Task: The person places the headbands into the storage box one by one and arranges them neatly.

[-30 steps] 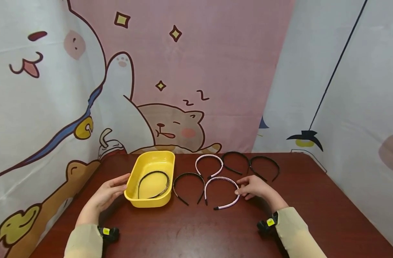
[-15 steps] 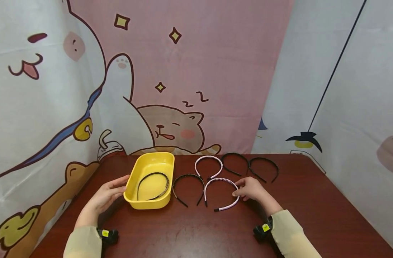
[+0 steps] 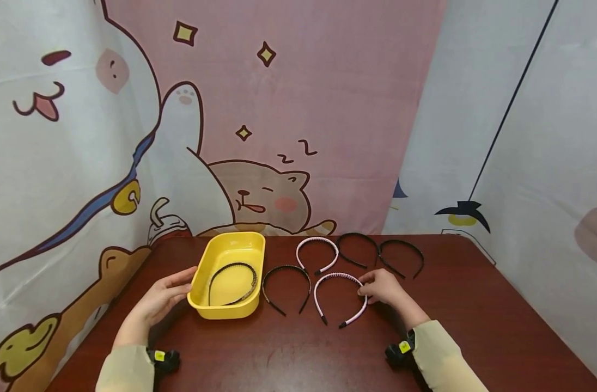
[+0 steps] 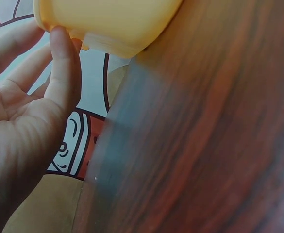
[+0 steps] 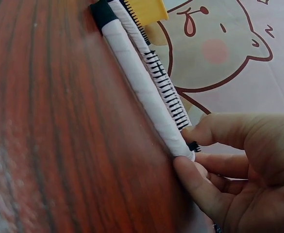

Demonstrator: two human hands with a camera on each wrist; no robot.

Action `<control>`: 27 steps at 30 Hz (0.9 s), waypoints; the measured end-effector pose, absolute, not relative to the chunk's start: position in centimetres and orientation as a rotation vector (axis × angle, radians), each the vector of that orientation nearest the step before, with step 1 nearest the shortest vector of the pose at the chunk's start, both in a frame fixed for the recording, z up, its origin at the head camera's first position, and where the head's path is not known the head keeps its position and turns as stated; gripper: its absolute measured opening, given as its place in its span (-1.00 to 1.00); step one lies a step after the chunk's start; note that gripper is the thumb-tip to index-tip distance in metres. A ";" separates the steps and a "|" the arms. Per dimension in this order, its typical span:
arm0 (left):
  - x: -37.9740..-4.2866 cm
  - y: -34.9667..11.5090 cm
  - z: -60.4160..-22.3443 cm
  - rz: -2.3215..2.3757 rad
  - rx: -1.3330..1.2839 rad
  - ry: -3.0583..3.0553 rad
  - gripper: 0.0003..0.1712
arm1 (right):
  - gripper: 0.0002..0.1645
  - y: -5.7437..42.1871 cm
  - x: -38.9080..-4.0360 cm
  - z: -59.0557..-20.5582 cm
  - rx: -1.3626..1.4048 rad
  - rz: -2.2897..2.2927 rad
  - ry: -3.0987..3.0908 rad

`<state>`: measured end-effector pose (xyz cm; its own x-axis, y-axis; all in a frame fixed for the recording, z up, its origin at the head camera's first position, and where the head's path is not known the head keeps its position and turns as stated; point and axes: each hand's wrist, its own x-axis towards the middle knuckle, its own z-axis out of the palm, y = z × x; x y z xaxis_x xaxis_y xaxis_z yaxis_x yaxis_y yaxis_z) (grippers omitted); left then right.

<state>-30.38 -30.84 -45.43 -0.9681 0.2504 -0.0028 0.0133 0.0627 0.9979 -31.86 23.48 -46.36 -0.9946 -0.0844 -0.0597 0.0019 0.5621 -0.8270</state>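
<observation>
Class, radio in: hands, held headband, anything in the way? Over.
Left hand touching tub. Right hand pinching front pink headband. Possible obstacle: dark headband between it and tub.

A small recording booth is suggested; whether it's set in a home, lab or office can't be told. Wood-grain table is closed in at back and both sides by cartoon-printed cloth, creases visible, sleeping cat included. Wrist cams are worn. Room beyond is hidden.
</observation>
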 end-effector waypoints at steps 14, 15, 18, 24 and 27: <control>-30.5 -31.0 -45.6 2.011 0.298 2.149 -0.31 | -0.67 23.7 -32.0 -46.4 -0.077 -1.509 2.661; -30.5 -31.0 -45.6 2.009 0.297 2.151 -0.31 | -0.67 23.8 -32.0 -46.3 -0.079 -1.516 2.656; -30.6 -31.0 -45.6 2.014 0.297 2.153 -0.31 | -0.65 24.1 -32.2 -46.4 -0.086 -1.553 2.621; -30.6 -31.0 -45.7 2.015 0.299 2.156 -0.30 | -0.61 25.0 -32.4 -46.8 -0.066 -1.640 2.510; -30.6 -31.0 -45.8 2.019 0.299 2.157 -0.30 | -0.60 25.1 -32.5 -46.8 -0.063 -1.652 2.483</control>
<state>-30.62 -31.05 -45.82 -0.9652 0.2611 0.0116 0.0288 0.0623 0.9976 -32.47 25.14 -46.83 -0.9866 -0.1222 -0.1082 0.0526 0.3895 -0.9195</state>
